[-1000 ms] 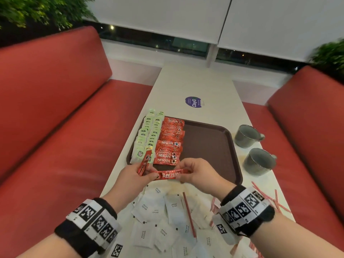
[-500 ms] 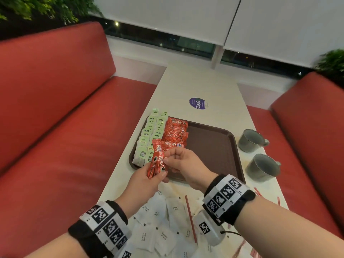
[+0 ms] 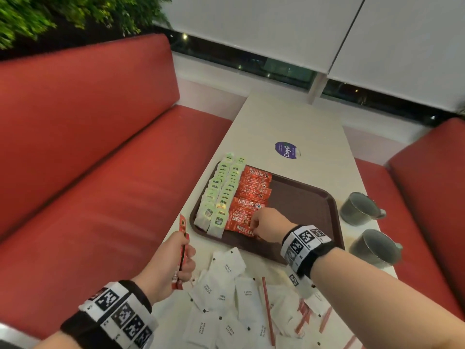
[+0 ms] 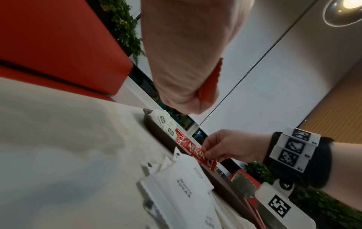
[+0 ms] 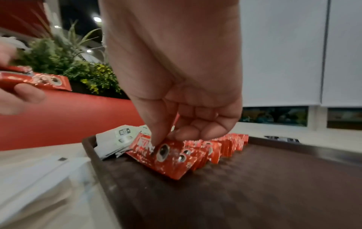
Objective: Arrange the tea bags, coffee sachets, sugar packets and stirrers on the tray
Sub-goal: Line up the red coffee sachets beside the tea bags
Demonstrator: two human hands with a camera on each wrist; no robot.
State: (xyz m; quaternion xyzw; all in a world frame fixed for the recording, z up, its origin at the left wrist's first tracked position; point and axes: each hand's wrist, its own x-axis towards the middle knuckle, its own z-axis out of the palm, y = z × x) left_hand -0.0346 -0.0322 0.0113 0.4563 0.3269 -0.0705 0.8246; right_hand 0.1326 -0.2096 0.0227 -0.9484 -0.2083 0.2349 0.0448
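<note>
A dark brown tray (image 3: 302,197) lies on the pale table. Along its left side run rows of green tea bags (image 3: 221,195), with a row of overlapping red coffee sachets (image 3: 251,195) beside them. My right hand (image 3: 254,226) pinches the nearest red coffee sachet (image 5: 166,156) at the front of that row, low over the tray (image 5: 254,178). My left hand (image 3: 182,250) grips a few red coffee sachets (image 3: 183,227) upright above the table's left edge. White sugar packets (image 3: 226,268) and red stirrers (image 3: 268,311) lie loose on the table in front of the tray.
Two grey cups (image 3: 357,207) (image 3: 372,245) stand on the table right of the tray. A purple round sticker (image 3: 286,150) lies beyond it. Red bench seats (image 3: 100,197) flank the table on both sides, and the tray's right half is bare.
My right hand took one sachet from the bundle and carried it right and down to the front of the sachet row. My left hand drew back left with the other sachets.
</note>
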